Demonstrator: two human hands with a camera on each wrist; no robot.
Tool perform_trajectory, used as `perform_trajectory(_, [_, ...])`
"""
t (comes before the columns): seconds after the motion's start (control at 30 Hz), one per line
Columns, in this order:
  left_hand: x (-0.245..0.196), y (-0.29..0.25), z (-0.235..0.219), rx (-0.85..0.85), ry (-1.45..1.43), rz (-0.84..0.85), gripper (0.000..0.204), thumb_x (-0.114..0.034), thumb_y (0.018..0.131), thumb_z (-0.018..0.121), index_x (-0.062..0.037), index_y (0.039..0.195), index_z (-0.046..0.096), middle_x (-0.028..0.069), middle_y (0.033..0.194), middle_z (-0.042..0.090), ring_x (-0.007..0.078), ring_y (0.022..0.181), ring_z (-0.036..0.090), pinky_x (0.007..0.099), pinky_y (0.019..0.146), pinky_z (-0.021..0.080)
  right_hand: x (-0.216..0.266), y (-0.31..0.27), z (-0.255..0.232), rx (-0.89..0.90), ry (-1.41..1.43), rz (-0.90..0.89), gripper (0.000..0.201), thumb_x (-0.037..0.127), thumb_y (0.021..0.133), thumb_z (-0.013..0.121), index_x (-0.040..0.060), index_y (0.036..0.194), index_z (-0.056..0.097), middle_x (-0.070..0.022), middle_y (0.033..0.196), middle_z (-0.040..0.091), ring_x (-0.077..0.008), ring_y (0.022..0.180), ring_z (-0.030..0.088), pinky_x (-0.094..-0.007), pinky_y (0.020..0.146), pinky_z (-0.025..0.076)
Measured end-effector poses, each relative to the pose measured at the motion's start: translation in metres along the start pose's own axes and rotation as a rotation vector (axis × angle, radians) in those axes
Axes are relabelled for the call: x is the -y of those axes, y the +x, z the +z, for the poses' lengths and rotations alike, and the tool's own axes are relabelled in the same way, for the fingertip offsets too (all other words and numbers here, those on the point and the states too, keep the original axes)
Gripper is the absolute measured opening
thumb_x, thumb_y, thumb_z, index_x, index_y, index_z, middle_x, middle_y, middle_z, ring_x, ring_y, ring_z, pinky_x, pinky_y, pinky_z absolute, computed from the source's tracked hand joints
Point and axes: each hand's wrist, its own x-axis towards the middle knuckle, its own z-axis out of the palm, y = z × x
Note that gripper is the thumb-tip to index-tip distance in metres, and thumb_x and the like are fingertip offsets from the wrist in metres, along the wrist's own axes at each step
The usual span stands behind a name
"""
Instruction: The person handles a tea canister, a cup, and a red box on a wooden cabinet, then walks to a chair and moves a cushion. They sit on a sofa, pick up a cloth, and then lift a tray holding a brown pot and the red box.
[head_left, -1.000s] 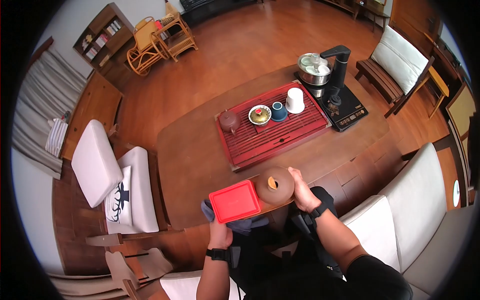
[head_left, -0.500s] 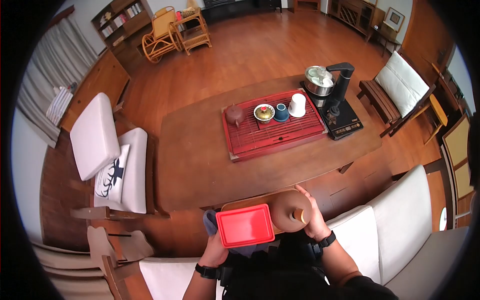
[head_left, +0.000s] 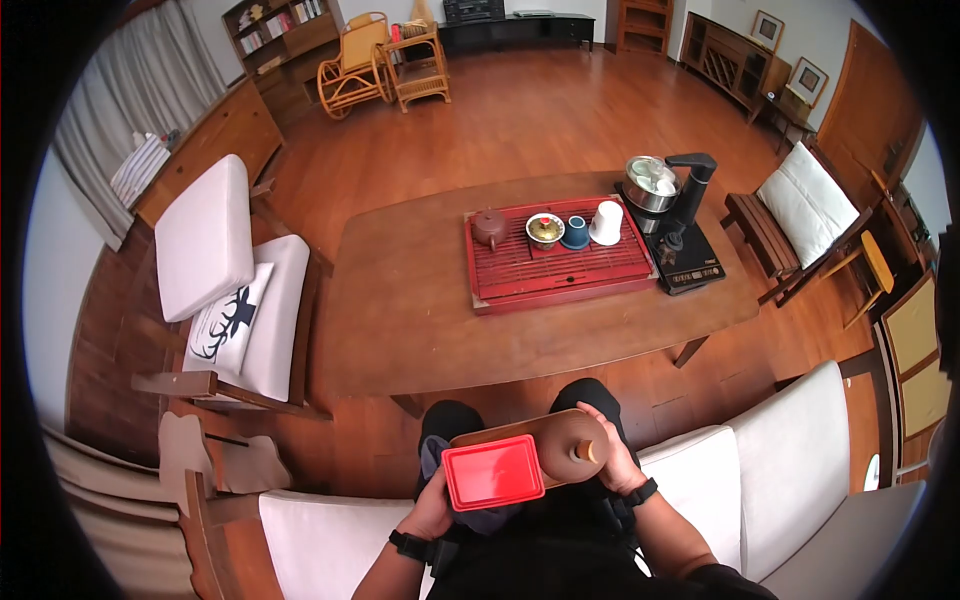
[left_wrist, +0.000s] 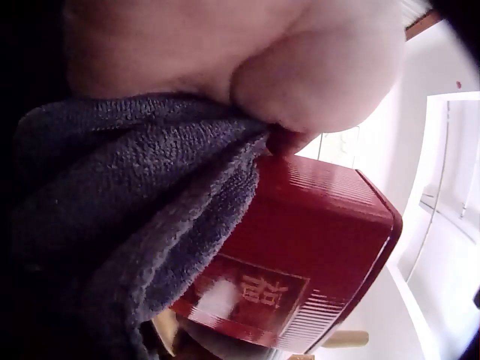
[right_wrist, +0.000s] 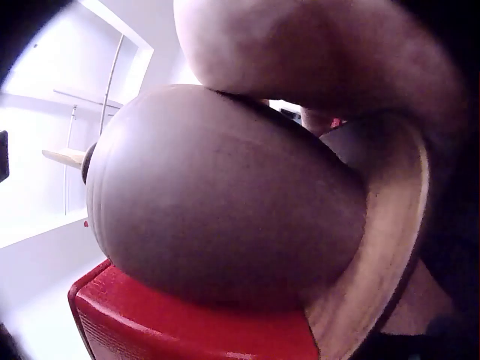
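Red box [left_wrist: 300, 247] lid bears gold "福"; left hand [left_wrist: 247, 67] grips it with grey cloth [left_wrist: 105, 225].

The head view is evenly and brightly lit by soft daylight, with a pale sheen seen on the wooden floor [head_left: 560, 100] and only faint shadows cast under the surface [head_left: 420, 300]; strong fisheye bending is shown toward the black circular rim, where straight lines are curved. In both wrist views the background is blown out to white, while the near skin and the dark cloth [left_wrist: 112, 225] are rendered dim and blurred. A small glare spot is caught on the red box [left_wrist: 300, 255].
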Motion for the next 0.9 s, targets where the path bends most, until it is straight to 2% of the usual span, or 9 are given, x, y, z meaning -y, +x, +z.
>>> perform_trajectory(0.07, [0.001, 0.002, -0.004, 0.009, 0.011, 0.009, 0.052, -0.047, 0.107, 0.039, -0.0087, 0.139, 0.054, 0.0077, 0.133, 0.064, 0.0206, 0.121, 0.061, 0.0384, 0.105, 0.048, 0.003, 0.0, 0.003, 0.025, -0.078, 0.003, 0.062, 0.046, 0.108, 0.037, 0.003, 0.152, 0.032, -0.0101, 0.14, 0.051, -0.0197, 0.129, 0.051, -0.0347, 0.111, 0.041])
perform_trajectory(0.13, [-0.001, 0.003, -0.006, 0.054, 0.013, -0.003, 0.064, -0.058, 0.106, 0.033, -0.0089, 0.144, 0.049, 0.0067, 0.141, 0.057, 0.0198, 0.129, 0.055, 0.0375, 0.111, 0.041, 0.003, 0.001, 0.004, 0.036, -0.081, 0.016, 0.062, 0.046, 0.108, 0.036, 0.003, 0.152, 0.032, -0.0104, 0.141, 0.051, -0.0199, 0.129, 0.051, -0.0348, 0.111, 0.041])
perform_trajectory(0.17, [-0.001, 0.002, -0.005, 0.054, 0.011, -0.002, 0.064, -0.058, 0.106, 0.033, -0.0089, 0.144, 0.049, 0.0067, 0.141, 0.057, 0.0198, 0.129, 0.055, 0.0375, 0.111, 0.041, 0.002, 0.003, 0.003, 0.046, -0.082, 0.03, 0.061, 0.046, 0.109, 0.035, 0.0029, 0.152, 0.032, -0.0107, 0.141, 0.051, -0.02, 0.13, 0.051, -0.0348, 0.112, 0.041])
perform_trajectory(0.23, [-0.003, 0.0, 0.0, 0.07, 0.06, 0.027, 0.076, -0.068, 0.102, 0.029, -0.0091, 0.147, 0.046, 0.0094, 0.145, 0.055, 0.0233, 0.133, 0.053, 0.041, 0.113, 0.04, -0.003, 0.008, -0.002, 0.053, -0.089, 0.027, 0.061, 0.046, 0.109, 0.034, 0.0029, 0.152, 0.033, -0.0111, 0.142, 0.051, -0.0203, 0.131, 0.051, -0.035, 0.112, 0.041])
perform_trajectory(0.33, [-0.002, 0.001, -0.002, 0.1, 0.007, 0.021, 0.074, -0.065, 0.103, 0.029, -0.0096, 0.15, 0.042, 0.0081, 0.148, 0.051, 0.0216, 0.136, 0.048, 0.039, 0.115, 0.038, -0.004, 0.013, -0.003, 0.064, -0.086, 0.034, 0.058, 0.044, 0.11, 0.032, 0.0031, 0.152, 0.034, -0.0113, 0.143, 0.051, -0.0201, 0.131, 0.051, -0.0344, 0.111, 0.041])
perform_trajectory(0.6, [0.012, 0.015, -0.021, 0.102, -0.008, 0.031, 0.07, -0.059, 0.105, 0.032, -0.0069, 0.152, 0.038, 0.0086, 0.15, 0.048, 0.0216, 0.138, 0.046, 0.0382, 0.116, 0.036, 0.004, 0.013, -0.006, 0.085, -0.063, 0.116, 0.055, 0.039, 0.111, 0.033, 0.0033, 0.151, 0.035, -0.0112, 0.143, 0.05, -0.0208, 0.132, 0.051, -0.0349, 0.111, 0.042])
perform_trajectory(0.9, [0.017, 0.019, -0.026, 0.092, 0.107, 0.044, 0.073, -0.058, 0.106, 0.032, -0.0009, 0.151, 0.035, 0.0107, 0.148, 0.048, 0.0196, 0.135, 0.047, 0.0353, 0.114, 0.037, -0.002, 0.019, -0.014, 0.11, -0.088, 0.067, 0.058, 0.043, 0.11, 0.035, 0.0021, 0.152, 0.033, -0.0144, 0.143, 0.05, -0.0239, 0.132, 0.051, -0.0379, 0.111, 0.043])
